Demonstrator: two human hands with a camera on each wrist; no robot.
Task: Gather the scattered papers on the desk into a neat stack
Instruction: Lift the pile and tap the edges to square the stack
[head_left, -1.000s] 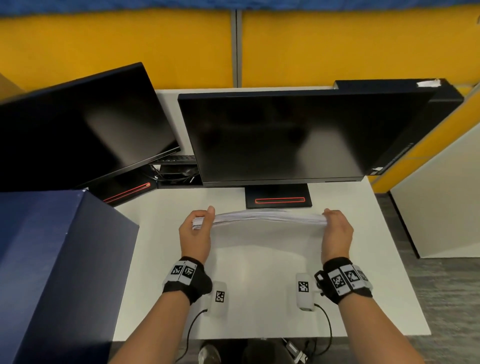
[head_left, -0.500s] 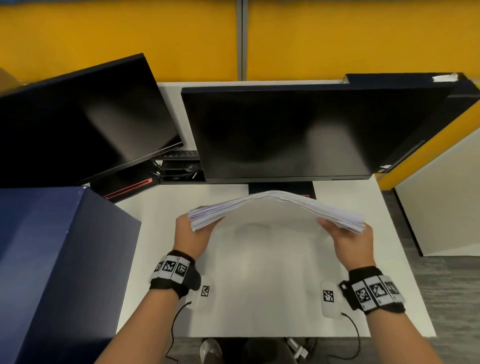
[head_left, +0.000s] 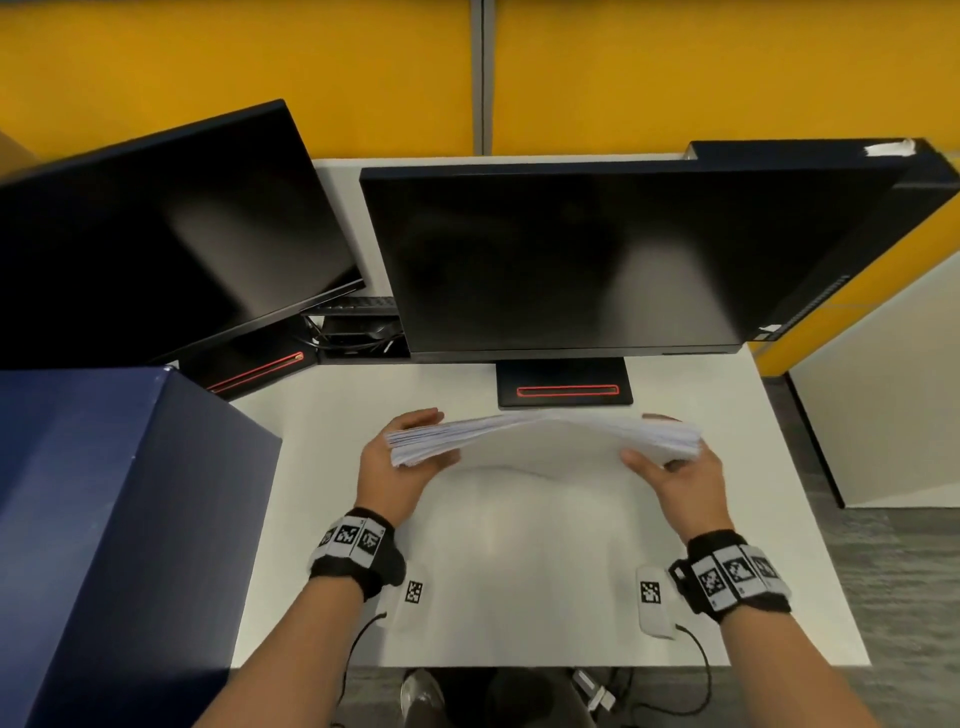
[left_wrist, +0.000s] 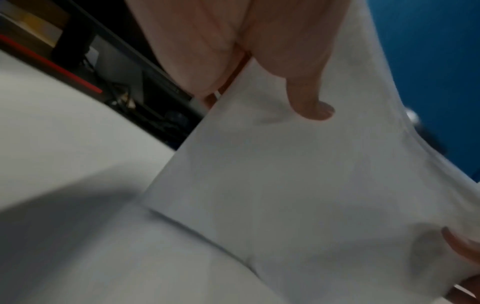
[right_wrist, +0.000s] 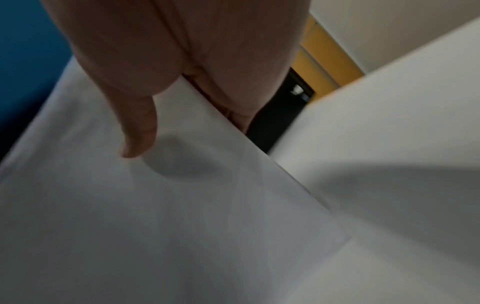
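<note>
A thick stack of white papers (head_left: 545, 436) hangs above the white desk (head_left: 519, 597), arched upward in the middle. My left hand (head_left: 405, 457) grips the stack's left end, thumb underneath and fingers over the far side. My right hand (head_left: 670, 462) grips the right end the same way. The left wrist view shows the stack's underside (left_wrist: 298, 195) with my thumb pressing on it. In the right wrist view my thumb lies on the papers (right_wrist: 182, 216) too. The sheet edges look fairly even.
Two dark monitors (head_left: 571, 260) (head_left: 156, 234) stand at the back of the desk, the central one's base (head_left: 566, 384) just beyond the papers. A dark blue box (head_left: 104, 519) sits on the left. A black computer case (head_left: 857, 208) stands at the right rear.
The stack was held flat and low near the monitor base, then rose and bowed upward. Both hands shifted from gripping from above to holding its ends with thumbs underneath, and it has come lower again.
</note>
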